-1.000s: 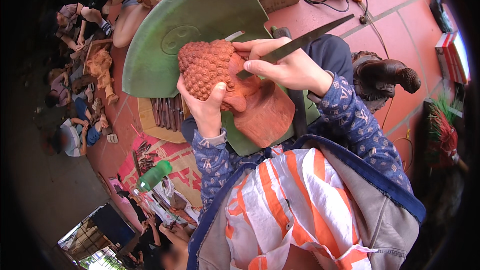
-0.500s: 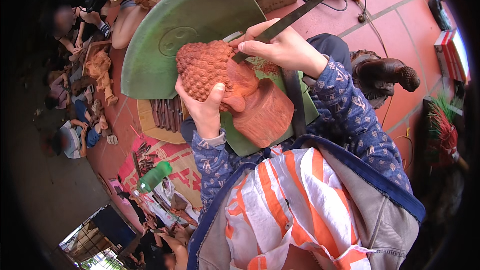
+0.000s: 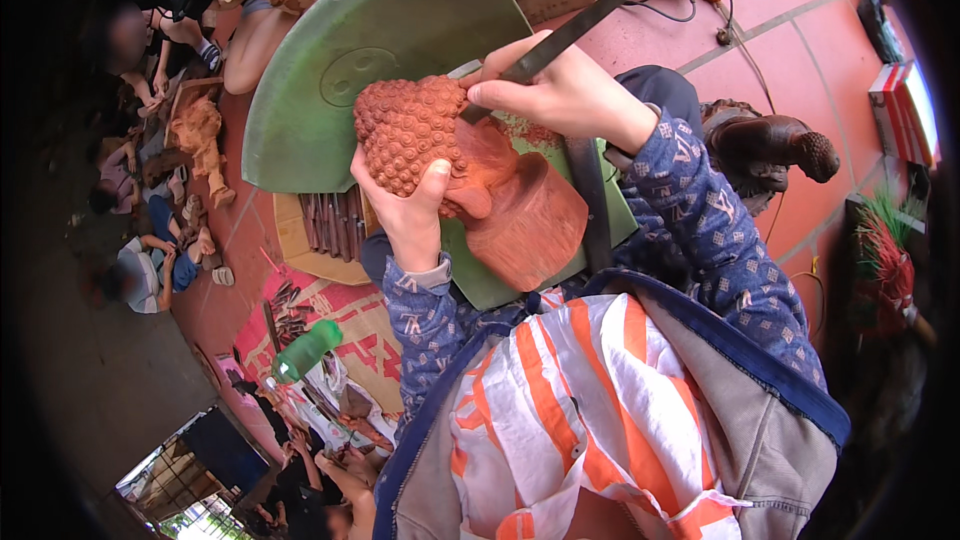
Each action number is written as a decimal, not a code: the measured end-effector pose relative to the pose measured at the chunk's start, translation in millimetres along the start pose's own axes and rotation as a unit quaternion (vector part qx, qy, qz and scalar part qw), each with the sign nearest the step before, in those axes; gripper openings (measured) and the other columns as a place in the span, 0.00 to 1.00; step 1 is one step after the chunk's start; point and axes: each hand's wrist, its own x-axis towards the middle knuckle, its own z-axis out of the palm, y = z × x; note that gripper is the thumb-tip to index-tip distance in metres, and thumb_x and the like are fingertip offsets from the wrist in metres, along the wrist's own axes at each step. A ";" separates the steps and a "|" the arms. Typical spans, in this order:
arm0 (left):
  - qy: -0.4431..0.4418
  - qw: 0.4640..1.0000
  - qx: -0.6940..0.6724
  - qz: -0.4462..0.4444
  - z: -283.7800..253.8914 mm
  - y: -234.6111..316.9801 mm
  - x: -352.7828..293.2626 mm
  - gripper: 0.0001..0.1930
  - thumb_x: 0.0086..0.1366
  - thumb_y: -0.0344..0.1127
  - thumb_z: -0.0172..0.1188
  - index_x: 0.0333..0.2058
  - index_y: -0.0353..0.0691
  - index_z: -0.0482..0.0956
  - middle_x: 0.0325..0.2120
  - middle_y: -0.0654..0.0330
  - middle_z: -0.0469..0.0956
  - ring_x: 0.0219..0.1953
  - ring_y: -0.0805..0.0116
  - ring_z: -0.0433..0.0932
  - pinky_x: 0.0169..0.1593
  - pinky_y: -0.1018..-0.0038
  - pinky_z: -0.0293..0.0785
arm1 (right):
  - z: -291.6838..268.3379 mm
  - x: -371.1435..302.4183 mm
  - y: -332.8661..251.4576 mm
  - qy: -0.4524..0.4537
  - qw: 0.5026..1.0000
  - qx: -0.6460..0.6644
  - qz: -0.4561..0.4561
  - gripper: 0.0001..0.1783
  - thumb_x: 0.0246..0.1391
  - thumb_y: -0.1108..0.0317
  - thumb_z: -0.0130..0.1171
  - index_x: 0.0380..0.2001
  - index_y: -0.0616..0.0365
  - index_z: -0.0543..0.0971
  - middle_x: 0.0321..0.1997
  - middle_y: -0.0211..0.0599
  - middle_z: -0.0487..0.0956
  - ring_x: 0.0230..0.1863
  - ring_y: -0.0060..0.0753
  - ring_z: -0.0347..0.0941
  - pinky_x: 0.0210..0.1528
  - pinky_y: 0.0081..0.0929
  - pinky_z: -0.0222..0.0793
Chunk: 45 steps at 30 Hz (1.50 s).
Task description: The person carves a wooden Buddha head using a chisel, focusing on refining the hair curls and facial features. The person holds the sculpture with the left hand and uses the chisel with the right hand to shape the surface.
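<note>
My left hand (image 3: 412,212) grips a reddish-brown wooden carving (image 3: 430,135) of a head with bumpy curls, holding it from below against a green board (image 3: 340,90). My right hand (image 3: 560,90) is closed around a long dark chisel (image 3: 575,30), whose tip rests on the upper right side of the carving. The chisel's handle end points up and to the right. A smooth, rounded part of the carving (image 3: 530,220) extends toward my lap.
A row of carving tools (image 3: 330,220) lies on a mat left of my knee. A green bottle (image 3: 305,350) lies lower left. Other people sit at upper left with wooden figures. A dark carved figure (image 3: 770,145) stands on the red tiles at right.
My right hand has swung the chisel so its handle points higher, and the tip has shifted along the carving's top right. My left hand still holds the carving in place.
</note>
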 end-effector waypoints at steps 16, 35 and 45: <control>0.020 0.999 -0.008 -0.033 13.3 14.5 0.4 0.47 0.55 0.34 0.73 0.65 0.30 0.51 0.58 0.47 0.64 0.58 0.61 0.69 0.62 0.64 0.67 | 35.7 -65.0 0.4 0.123 0.991 -0.009 -0.046 0.11 0.56 0.66 0.66 0.32 0.64 0.80 0.25 0.36 0.80 0.27 0.23 0.75 0.31 0.25 0.71; 0.033 0.998 0.045 -0.006 12.2 12.2 -0.2 0.47 0.53 0.37 0.75 0.64 0.29 0.53 0.57 0.46 0.65 0.58 0.60 0.69 0.63 0.64 0.66 | 40.2 -39.0 -12.1 0.065 0.975 -0.167 -0.132 0.10 0.50 0.66 0.67 0.32 0.62 0.83 0.43 0.56 0.81 0.40 0.55 0.80 0.43 0.39 0.77; 0.027 0.999 0.023 -0.011 12.7 14.2 -0.4 0.48 0.53 0.35 0.75 0.64 0.30 0.52 0.57 0.46 0.65 0.58 0.61 0.69 0.62 0.64 0.68 | 35.3 -44.1 1.4 0.076 0.991 -0.075 -0.084 0.14 0.51 0.62 0.68 0.34 0.63 0.84 0.47 0.56 0.81 0.44 0.53 0.80 0.46 0.37 0.76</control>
